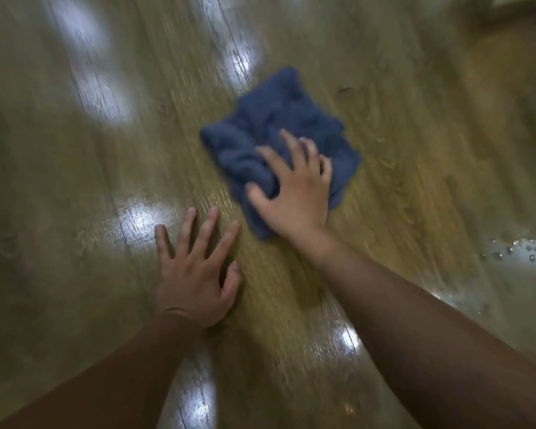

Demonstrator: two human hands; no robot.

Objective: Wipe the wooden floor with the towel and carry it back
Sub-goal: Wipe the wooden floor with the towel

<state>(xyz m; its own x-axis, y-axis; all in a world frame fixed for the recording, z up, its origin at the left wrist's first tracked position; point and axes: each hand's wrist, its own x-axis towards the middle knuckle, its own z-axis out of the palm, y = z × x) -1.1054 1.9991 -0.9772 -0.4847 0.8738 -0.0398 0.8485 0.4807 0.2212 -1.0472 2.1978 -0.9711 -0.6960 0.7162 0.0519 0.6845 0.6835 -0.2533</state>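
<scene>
The blue towel (279, 131) lies bunched and rumpled on the wooden floor (399, 156), a little right of the middle of the frame, its folds heaped toward the near side and one corner reaching toward the top. My right hand (294, 193) is pressed down on the towel's lower edge, palm on the cloth, fingers (291, 144) spread across the folds and my thumb (257, 196) dug into a thick roll of the fabric on its left side, so the hand is clutching a bunch of the cloth rather than lying flat on it; the smaller fingers curl over the right side, though the blur there keeps me from telling how tightly. My right forearm (415, 329) runs from the lower right corner of the frame up to that hand. My left hand (195, 274) is just below and to the left of the towel, apart from it, flat on the bare boards with all fingers open and splayed, gripping nothing; its forearm (106, 376) comes up from the lower left corner. The boards run as long planks from the top of the frame toward the bottom, glossy, with bright patches of reflected light (87, 78) in the upper left, another patch (140, 215) just left of my left hand, and more near the bottom centre. At the right edge, below the middle, a scatter of small water droplets (526, 252) sits on the floor, well apart from the towel. Most of the outer frame is smeared, so finer grain in the wood is hard to read.
</scene>
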